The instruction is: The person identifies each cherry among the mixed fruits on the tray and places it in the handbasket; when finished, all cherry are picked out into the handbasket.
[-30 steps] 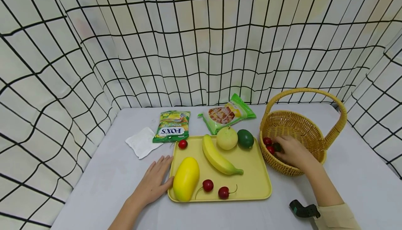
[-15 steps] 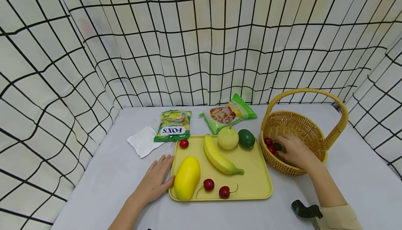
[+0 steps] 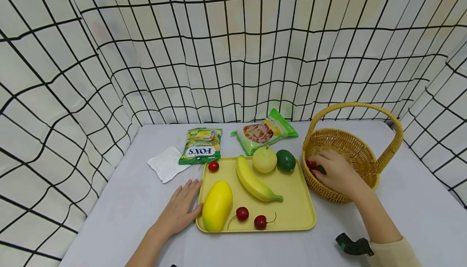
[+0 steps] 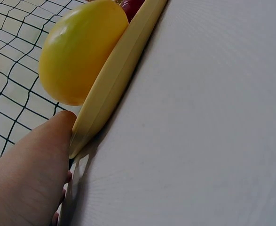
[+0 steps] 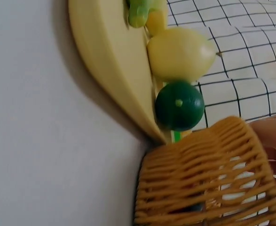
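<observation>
My left hand (image 3: 179, 210) lies flat on the table with its fingers straight, the thumb at the left rim of the yellow tray (image 3: 292, 218). In the left wrist view the thumb sits right at that rim, beside a yellow mango (image 4: 81, 52). My right hand (image 3: 337, 174) reaches into the wicker basket (image 3: 359, 153), fingers bent down near red cherries (image 3: 311, 164) and a small dark green thing (image 3: 321, 169) at the basket's left side. The fingertips are partly hidden, and I cannot tell whether they grip anything. The basket's weave covers most of this in the right wrist view.
On the tray lie a banana (image 3: 255, 182), a pale yellow-green round fruit (image 3: 264, 160), a dark green fruit (image 3: 285, 160) and several cherries (image 3: 242, 214). Behind are a FOX'S bag (image 3: 200, 146), another snack bag (image 3: 260, 132) and a white cloth (image 3: 167, 165). A black device (image 3: 354, 244) sits by the right sleeve.
My right hand has shifted slightly left inside the basket, its fingers now covering more of the lower cherry. The left hand stays in place at the tray.
</observation>
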